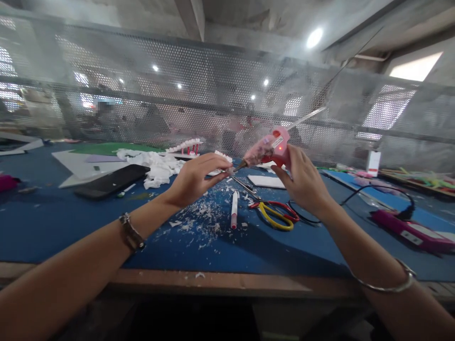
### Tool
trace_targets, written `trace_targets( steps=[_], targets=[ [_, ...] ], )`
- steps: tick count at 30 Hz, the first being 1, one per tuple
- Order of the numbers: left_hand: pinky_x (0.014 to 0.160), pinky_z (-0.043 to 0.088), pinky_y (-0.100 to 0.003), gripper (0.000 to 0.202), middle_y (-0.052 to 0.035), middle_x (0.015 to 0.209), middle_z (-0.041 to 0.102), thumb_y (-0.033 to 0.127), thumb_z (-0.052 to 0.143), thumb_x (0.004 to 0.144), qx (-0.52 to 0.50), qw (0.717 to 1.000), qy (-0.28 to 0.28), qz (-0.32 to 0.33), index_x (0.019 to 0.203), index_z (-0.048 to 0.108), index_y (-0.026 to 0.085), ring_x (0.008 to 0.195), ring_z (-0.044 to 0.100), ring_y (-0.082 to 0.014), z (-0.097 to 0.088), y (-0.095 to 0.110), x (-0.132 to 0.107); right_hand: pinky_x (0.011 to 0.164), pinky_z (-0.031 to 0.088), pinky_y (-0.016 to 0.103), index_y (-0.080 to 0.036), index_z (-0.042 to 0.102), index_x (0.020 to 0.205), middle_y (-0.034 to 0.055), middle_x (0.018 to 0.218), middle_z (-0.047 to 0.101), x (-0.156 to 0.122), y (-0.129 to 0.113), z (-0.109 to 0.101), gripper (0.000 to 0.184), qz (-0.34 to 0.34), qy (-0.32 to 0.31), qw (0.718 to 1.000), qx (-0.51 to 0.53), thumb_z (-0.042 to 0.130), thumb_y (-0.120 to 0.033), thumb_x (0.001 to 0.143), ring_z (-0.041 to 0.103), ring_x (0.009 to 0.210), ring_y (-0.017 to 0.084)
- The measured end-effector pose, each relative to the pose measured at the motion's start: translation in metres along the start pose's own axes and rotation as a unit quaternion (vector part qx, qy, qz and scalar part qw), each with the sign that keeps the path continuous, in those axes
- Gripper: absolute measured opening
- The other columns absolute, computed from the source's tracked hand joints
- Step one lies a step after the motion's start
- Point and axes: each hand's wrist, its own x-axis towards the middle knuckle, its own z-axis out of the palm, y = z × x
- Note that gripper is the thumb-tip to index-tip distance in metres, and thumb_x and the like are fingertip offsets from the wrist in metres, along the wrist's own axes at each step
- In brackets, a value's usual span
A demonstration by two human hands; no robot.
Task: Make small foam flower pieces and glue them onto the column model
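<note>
My right hand [304,177] is wrapped round the handle of a pink hot glue gun [265,149]. A clear glue stick [305,117] sticks out of its back end, and a small red light glows on its side. The gun's nozzle [241,166] points down and left, close to the fingertips of my left hand [199,177]. Those fingers pinch a small whitish piece [230,171], whose kind is too small to make out. Below my hands lie a white marker-like pen [234,210] with a reddish end and scissors [275,215] with red and yellow handles.
White scraps [202,218] litter the blue tabletop [142,237]. To the left are a black phone-like slab [113,181], crumpled white tissue [159,166] and paper sheets. A white model with red posts [190,148] stands behind. At right lies a magenta power strip [412,232] with a black cable.
</note>
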Motion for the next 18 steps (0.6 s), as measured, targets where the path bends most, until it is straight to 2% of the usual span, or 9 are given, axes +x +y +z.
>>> trace_targets(
  steps=[7,18],
  targets=[
    [0.075,0.047,-0.024,0.009,-0.0039,0.081,0.066,0.019,0.055,0.075,-0.02,1.0,-0.004,-0.019,0.082,0.058,0.015,0.082,0.06,-0.0123,-0.0004,0.0016,0.0012,0.08,0.041,0.043,-0.008,0.04,0.111,0.017,0.101,0.052,-0.0004,0.0055,0.0,0.043,-0.007,0.008,1.0,-0.022,0.036,-0.038,0.081,0.049,0.095,0.028],
    [0.073,0.047,-0.025,0.011,-0.0033,0.08,0.066,0.024,0.054,0.075,-0.025,0.999,-0.007,-0.047,0.082,0.059,0.017,0.079,0.06,-0.0129,0.0003,0.0034,0.0016,0.077,0.04,0.045,-0.014,0.04,0.11,0.0145,0.099,0.051,0.002,0.0054,-0.0034,0.037,-0.006,-0.002,1.0,-0.007,0.034,-0.038,0.082,0.049,0.092,0.028]
  ],
)
